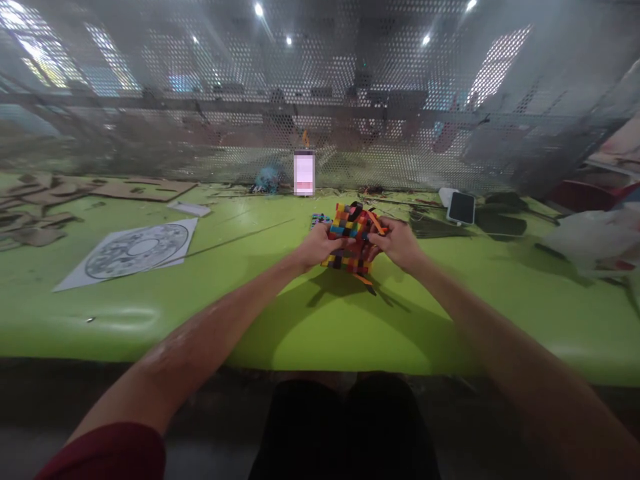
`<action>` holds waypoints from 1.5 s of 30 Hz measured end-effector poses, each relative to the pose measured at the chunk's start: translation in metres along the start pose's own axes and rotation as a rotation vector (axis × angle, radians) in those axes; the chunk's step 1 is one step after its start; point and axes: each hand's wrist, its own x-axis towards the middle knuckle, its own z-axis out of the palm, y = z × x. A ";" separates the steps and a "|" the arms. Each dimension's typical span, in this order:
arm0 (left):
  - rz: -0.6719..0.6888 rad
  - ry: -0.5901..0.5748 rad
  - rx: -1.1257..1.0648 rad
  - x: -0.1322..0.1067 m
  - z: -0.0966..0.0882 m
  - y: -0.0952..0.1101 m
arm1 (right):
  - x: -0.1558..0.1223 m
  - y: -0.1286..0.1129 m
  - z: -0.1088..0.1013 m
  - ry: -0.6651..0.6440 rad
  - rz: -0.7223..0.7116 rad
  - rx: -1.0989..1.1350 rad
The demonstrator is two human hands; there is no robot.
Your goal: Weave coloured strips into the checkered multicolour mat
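A small woven piece (pixel 351 227) of many-coloured strips, in a checker pattern, is held just above the green table (pixel 310 320). My left hand (pixel 318 245) grips its left edge with closed fingers. Gripping the right side is my right hand (pixel 397 243), fingers curled over loose orange and black strips (pixel 375 222). One orange strip end (pixel 364 279) hangs below the piece.
A printed sheet with a round pattern (pixel 133 251) lies at the left, with cardboard scraps (pixel 45 200) beyond it. A phone (pixel 461 207) and dark strips (pixel 495 220) lie at the right, a small blurred container (pixel 304 173) stands behind, and a perforated metal screen (pixel 320 100) closes the table's back.
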 end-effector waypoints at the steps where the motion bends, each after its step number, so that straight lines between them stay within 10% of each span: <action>1: 0.003 -0.001 0.003 0.000 -0.001 -0.001 | 0.000 0.000 0.000 -0.010 -0.002 -0.001; 18: 0.104 -0.054 0.253 0.002 -0.002 0.010 | 0.004 0.007 -0.002 0.084 -0.342 -0.437; 45: -0.041 0.077 -0.095 0.000 0.002 -0.003 | 0.002 0.016 0.009 0.054 -0.096 -0.077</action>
